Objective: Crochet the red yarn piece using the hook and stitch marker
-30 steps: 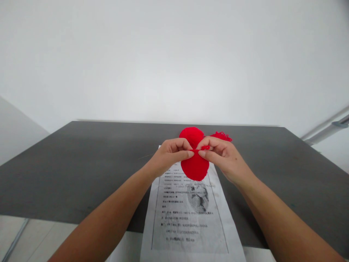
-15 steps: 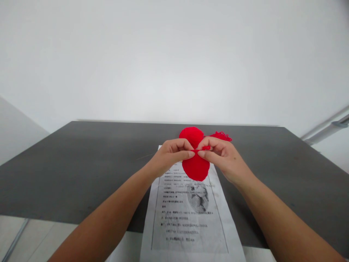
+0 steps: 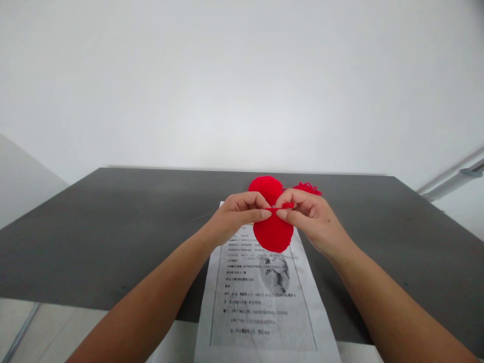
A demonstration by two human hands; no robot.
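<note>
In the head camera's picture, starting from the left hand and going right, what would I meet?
Left hand → held red piece → right hand → grey pole.

Paper sheet (image 3: 264, 305): printed lines (image 3: 257, 311), seemingly Chinese, too blurred to read.

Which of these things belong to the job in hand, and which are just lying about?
Likely part of it:
red piece, pinched by left hand and right hand
red bundle beyond
red loops
printed sheet, perhaps

Seemingly just around:
grey pole
white wall
</note>
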